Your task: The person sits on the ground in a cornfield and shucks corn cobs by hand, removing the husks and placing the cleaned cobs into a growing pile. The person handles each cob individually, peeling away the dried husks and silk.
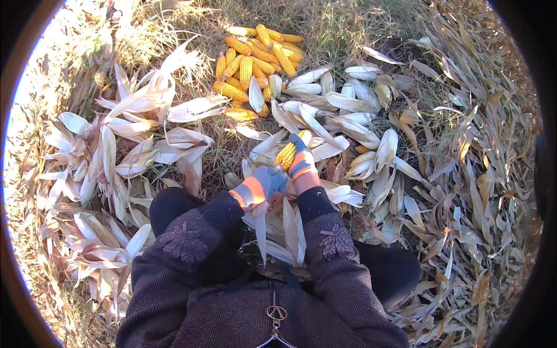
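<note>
Both my hands wear grey gloves with orange bands and meet in front of my lap. My right hand (303,162) is wrapped round a yellow corn cob (285,155), bare along its upper part and tilted up to the right. My left hand (264,184) is closed at the cob's lower end, round the pulled-back husk (261,223); its fingers partly hide the grip. Pale husk leaves hang down below both hands toward my lap.
A pile of bare yellow cobs (246,69) lies ahead on the grass. Right of it are several cobs still in pale husks (354,101). Stripped husks (107,145) are heaped at the left, and dry stalks and leaves (481,191) cover the right side.
</note>
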A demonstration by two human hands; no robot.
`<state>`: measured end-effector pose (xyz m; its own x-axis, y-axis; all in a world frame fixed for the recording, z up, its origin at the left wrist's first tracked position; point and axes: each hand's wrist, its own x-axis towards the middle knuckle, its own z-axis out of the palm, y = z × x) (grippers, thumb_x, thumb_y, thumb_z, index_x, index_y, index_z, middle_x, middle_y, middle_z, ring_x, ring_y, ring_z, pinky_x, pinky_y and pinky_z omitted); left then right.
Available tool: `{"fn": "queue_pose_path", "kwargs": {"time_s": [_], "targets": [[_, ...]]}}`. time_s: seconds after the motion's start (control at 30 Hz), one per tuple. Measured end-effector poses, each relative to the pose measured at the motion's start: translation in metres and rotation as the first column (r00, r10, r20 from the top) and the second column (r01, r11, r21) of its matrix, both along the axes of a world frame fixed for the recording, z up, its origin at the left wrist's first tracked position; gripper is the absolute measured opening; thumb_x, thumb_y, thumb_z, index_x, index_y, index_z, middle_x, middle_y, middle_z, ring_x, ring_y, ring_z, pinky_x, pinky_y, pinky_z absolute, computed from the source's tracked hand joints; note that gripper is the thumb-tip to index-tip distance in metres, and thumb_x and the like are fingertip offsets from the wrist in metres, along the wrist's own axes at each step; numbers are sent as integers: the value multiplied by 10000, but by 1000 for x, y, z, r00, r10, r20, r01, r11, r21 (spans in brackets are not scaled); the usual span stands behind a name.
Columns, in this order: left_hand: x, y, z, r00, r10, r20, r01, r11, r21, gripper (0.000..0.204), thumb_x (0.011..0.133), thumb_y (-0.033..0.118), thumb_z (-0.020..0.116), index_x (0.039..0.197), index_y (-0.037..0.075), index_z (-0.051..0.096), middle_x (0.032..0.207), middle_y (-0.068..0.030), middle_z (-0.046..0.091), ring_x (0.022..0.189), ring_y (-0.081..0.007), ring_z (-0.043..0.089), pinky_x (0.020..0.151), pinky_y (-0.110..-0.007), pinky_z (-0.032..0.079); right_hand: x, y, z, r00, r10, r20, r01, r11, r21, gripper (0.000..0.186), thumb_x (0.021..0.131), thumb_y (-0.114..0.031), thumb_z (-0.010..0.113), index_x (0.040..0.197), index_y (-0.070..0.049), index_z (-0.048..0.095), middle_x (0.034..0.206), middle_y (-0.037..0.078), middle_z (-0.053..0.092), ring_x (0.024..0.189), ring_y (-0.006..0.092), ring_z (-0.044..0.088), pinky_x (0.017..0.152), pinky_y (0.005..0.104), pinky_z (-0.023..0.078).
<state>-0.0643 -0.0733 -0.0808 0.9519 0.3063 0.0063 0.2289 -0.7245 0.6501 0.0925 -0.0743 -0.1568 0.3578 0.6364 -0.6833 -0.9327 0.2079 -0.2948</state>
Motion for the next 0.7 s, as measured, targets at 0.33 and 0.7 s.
{"fn": "queue_pose_path", "kwargs": {"time_s": [0.33, 0.7], "targets": [[-16, 29, -17, 790, 610, -62, -604, 757, -250, 303, 900, 296, 555, 895, 3, 629, 707, -100, 622, 638, -159, 546, 629, -311, 446, 61, 130, 83, 909, 187, 371, -310, 900, 306, 357, 846, -387, 658, 1005, -75, 591, 886, 116, 632, 763, 281, 626, 670, 434, 542], [-27, 77, -42, 641, 743, -191, -765, 638, -86, 530, 758, 455, 678, 1036, 11, 599, 901, -183, 658, 835, -318, 629, 770, -401, 472, 74, -28, 28, -72, 710, 700, -296, 655, -695, 654, 765, -497, 681, 1170, 5, 575, 1045, 131, 645, 929, 237, 610, 861, 324, 459]]}}
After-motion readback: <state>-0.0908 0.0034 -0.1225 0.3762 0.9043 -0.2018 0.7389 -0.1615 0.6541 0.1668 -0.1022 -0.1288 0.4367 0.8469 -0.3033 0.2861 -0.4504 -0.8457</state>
